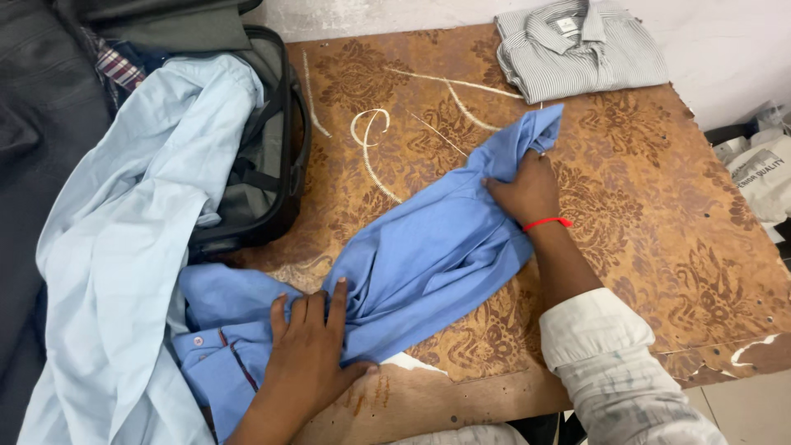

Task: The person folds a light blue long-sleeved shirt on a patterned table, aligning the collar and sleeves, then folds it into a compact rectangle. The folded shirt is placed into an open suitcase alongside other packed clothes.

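Note:
A blue shirt [420,255] lies crumpled and stretched diagonally across a brown patterned table [659,206]. My left hand [309,346] presses flat on the shirt's lower end near its collar and buttons, fingers spread. My right hand [523,189], with a red thread at the wrist, pinches the cloth at the shirt's upper end.
A pale blue shirt [124,247] drapes over an open dark suitcase [276,156] at the left. A folded grey striped shirt [577,45] lies at the table's far edge. White bags [762,169] sit beyond the right edge. The table's near edge is chipped.

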